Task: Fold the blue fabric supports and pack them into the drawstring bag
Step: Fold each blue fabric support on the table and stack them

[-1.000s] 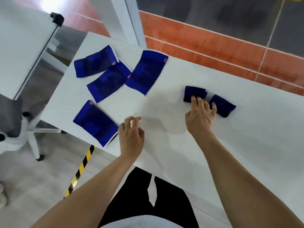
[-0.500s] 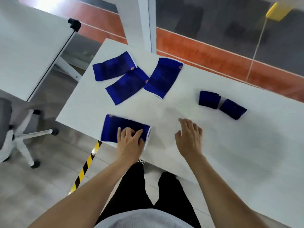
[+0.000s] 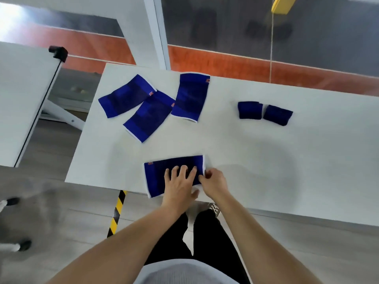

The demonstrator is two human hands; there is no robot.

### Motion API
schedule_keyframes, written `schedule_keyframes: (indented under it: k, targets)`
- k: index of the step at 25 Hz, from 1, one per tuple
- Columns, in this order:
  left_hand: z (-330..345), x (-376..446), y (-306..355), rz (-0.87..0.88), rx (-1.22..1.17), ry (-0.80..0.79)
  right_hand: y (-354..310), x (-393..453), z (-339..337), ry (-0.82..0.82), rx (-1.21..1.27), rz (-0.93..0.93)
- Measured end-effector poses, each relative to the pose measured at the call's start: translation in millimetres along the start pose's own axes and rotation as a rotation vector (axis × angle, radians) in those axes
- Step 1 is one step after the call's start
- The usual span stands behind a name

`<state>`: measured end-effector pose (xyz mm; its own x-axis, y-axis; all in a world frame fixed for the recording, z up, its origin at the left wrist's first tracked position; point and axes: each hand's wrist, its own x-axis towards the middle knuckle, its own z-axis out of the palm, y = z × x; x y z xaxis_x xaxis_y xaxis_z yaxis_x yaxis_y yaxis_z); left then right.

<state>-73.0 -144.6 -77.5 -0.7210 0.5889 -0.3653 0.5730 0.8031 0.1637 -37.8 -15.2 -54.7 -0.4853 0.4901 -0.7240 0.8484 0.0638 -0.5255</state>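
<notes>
Change: the right hand point(image 3: 213, 182) has come in from the bare table to the support's right edge.
Left hand point(image 3: 180, 185): fingers spread flat on the blue support point(image 3: 158, 173).
Right hand: fingertips pinching that white-trimmed edge.
Surface: white table point(image 3: 266, 152); orange-striped wall behind.
Support: near front edge, long axis left-right.
</notes>
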Motion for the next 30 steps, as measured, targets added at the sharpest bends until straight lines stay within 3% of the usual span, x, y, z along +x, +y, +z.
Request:
schedule_keyframes:
  k: [3,6,8,10,13,15,16,18,21,24,28,30]
  targets:
    - [-2.7,2.0,-4.6,0.055,-0.122,0.128,-8.6,-9.7,-7.4,0.027,0.323,0.098]
    - [-39.5,14.2,10.7,0.021,-0.612,0.099,-24.2,-24.8,-37.7,0.151,0.655,-0.067]
    - [-71.9,29.0,23.2,-0.016,-0.92,0.046,-27.8,-34.2,-60.3,0.306,0.732,-0.201]
    - [-91.2,49.0,29.4,-0.02,-1.039,0.047,-21.2,-37.3,-74.0,0.444,0.557,-0.327]
    - [-91.1,87.2,25.3,-0.13,-1.117,0.004,-0.1,-25.8,-70.2,0.5,0.055,-0.592]
    - [-83.2,102.2,14.8,-0.302,-0.978,0.045,17.0,-8.0,-55.2,0.407,-0.278,-0.677]
    - [-78.1,103.3,8.9,-0.295,-0.856,0.098,24.7,0.2,-46.5,0.334,-0.421,-0.645]
    - [-66.7,95.7,0.2,-0.094,-0.612,0.12,37.2,11.7,-32.4,0.246,-0.596,-0.545]
    - [-56.7,96.2,-13.5,0.084,-0.394,0.118,45.9,21.5,-28.2,0.313,-0.642,-0.499]
    - [-66.8,136.0,-20.7,0.056,-0.294,0.153,46.0,30.4,-41.1,0.425,-0.609,-0.446]
    - [-68.6,169.1,-25.1,-0.018,-0.14,-0.051,50.3,36.6,-57.9,0.451,-0.614,-0.397]
    - [-61.0,153.6,-26.0,0.017,-0.065,-0.031,48.3,38.3,-60.7,0.449,-0.616,-0.394]
